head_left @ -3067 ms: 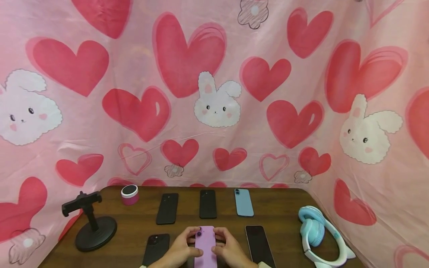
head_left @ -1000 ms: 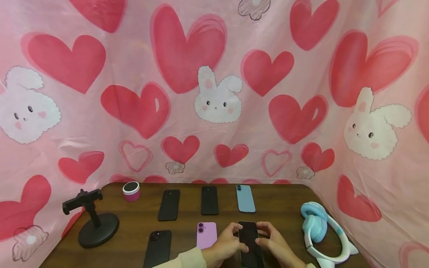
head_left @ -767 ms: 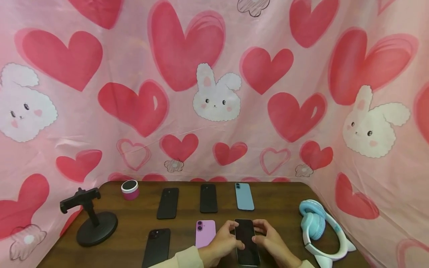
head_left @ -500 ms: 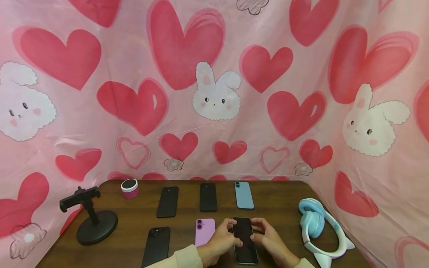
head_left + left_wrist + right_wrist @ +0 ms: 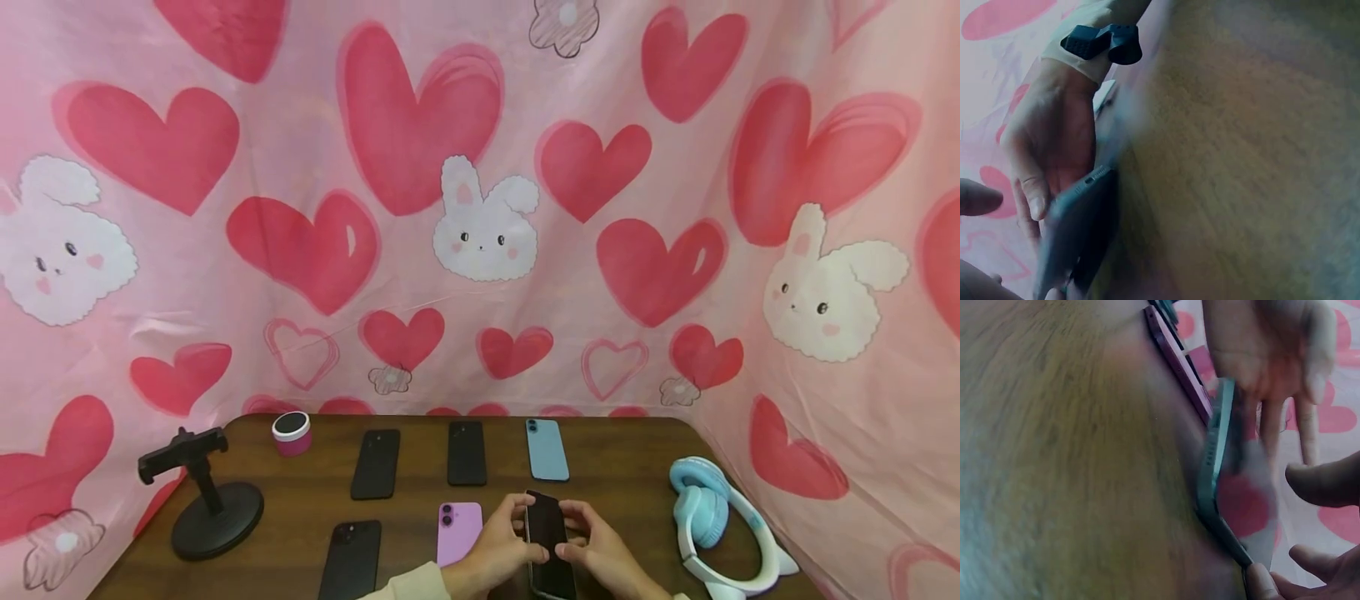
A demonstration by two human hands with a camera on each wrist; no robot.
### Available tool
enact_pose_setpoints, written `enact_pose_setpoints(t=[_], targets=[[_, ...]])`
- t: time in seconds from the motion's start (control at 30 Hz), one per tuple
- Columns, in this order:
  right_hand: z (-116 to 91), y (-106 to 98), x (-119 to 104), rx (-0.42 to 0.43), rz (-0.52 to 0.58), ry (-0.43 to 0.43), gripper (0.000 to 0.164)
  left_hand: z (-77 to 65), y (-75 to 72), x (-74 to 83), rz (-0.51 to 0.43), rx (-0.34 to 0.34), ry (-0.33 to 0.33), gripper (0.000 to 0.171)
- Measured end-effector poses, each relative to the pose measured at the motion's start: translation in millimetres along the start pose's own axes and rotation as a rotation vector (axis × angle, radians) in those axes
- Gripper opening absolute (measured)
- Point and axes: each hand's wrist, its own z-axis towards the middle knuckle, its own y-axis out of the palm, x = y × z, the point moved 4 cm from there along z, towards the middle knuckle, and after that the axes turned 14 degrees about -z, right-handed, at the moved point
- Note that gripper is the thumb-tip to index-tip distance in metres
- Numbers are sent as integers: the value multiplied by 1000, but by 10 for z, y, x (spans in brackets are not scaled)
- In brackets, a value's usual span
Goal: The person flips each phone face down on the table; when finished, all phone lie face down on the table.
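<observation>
A smartphone (image 5: 546, 521) with a dark, unlit screen is held between both hands at the front, right of centre, tilted to one side. My left hand (image 5: 491, 546) grips its left side, fingertips at the upper edge and thumb over the screen. On the opposite side my right hand (image 5: 603, 554) has curled fingers at the edge and its thumb by the screen. The right wrist view shows the slanted phone (image 5: 1211, 465) with its end face and a reflecting screen. Left of the hands lies a purple phone (image 5: 459, 529), back up, partly covered by the left hand.
Behind the hands lie two black phones (image 5: 376, 464) (image 5: 467, 452) and a light blue phone (image 5: 548, 450). Another black phone (image 5: 351, 558) is front left. A phone stand (image 5: 213, 517) and a pink-and-white round container (image 5: 292, 434) stand left; blue-and-white cat-ear headphones (image 5: 701, 517) lie right.
Both hands have gone from the purple phone to the dark-screened phone on its right. That phone has shifted left, and since half a second ago it has tilted sideways.
</observation>
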Motion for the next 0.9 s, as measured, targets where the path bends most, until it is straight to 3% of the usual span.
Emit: enact_pose_setpoints(t=[0.23, 0.37, 0.5, 0.7, 0.9], targets=[[-9, -12, -3, -61, -22, -128, 75, 28, 63, 23, -168, -133, 87, 74], [-17, -35, -23, -106, 46, -210, 73, 56, 67, -4, -254, -191, 112, 77], [-31, -46, -24, -177, 143, -263, 74, 88, 59, -33, -322, -236, 92, 78], [-29, -81, -11, -264, 238, -284, 75, 119, 56, -82, -256, -248, 23, 80], [-22, -74, -1, -256, 236, -295, 78, 146, 61, -119, -229, -214, 7, 81]])
